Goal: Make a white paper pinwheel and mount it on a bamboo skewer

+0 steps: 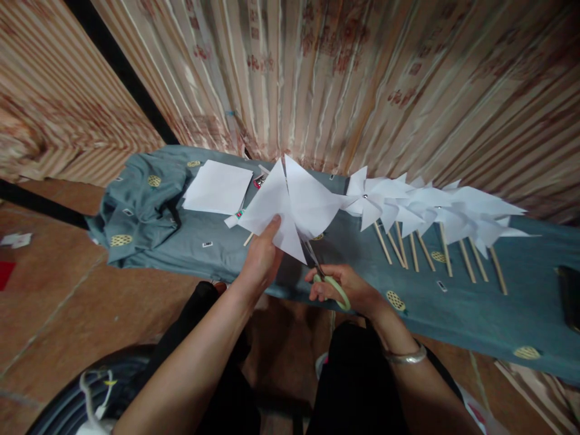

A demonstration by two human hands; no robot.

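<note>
Head cam: pinching white square-ish slit paper sheet point(312, 202) in left hand point(264, 257), thumb on top, other fingers hidden underneath. Held above blue-grey patterned cloth point(220, 237), just left of white paper pinwheels on wooden sticks point(430, 202). Gripping silvery scissors w/ pale green handles point(321, 275) in right hand point(344, 283), fingers thru loops. Aimed up-left, approx in line w/ near slit, right hand nearer its open end

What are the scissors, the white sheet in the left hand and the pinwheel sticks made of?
The scissors have smooth, pale green handles, probably plastic, and thin, silvery blades, likely metal. The white sheet looks like matte paper, being thin with crisp edges. The sticks are pale tan and dull, so probably bare wood, but no grain shows.
</note>
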